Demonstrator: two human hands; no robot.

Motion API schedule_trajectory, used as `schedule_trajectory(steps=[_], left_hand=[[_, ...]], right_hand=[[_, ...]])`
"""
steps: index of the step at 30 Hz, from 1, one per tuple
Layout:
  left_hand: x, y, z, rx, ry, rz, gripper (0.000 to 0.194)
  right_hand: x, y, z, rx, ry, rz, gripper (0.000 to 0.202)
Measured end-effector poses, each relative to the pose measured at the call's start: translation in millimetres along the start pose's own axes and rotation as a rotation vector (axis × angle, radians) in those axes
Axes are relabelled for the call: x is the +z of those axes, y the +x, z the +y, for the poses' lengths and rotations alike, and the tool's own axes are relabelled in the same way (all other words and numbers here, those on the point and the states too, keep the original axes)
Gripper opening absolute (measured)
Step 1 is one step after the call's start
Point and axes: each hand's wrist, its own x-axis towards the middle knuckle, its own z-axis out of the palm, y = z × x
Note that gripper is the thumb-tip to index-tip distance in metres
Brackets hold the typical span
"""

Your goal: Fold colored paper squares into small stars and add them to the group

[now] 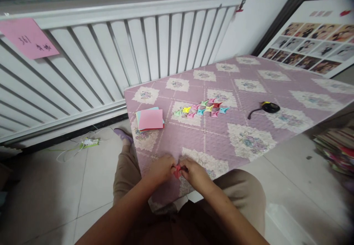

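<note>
Close to the table's near edge, a small piece of folded red paper (177, 171) is held between both hands. My left hand (163, 167) pinches its left side, and my right hand (193, 173) grips the other side with thumb and fingers. The paper's exact folded shape is partly hidden by the fingers. Beyond the hands, several small folded paper pieces (201, 111) in green, yellow, pink, blue and red lie in rows on the flowered tablecloth (171, 141). A stack of coloured paper sheets (151, 119), pink on top, rests at the table's left side.
A black object with a short cord or strap (270, 107) lies on the right of the table. Behind stands a white radiator (155, 45) bearing a pink note (29, 38). A photo board (318, 42) leans at the far right. A power strip (90, 142) lies on the floor.
</note>
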Motion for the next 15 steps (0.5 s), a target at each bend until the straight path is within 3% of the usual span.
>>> schedule_trajectory(steps=[15], left_hand=[[-0.6, 5.1, -6.4, 0.138, 0.042, -0.025, 0.011]], right_hand=[[1.1, 5.3, 4.3, -0.115, 0.02, 0.01, 0.017]])
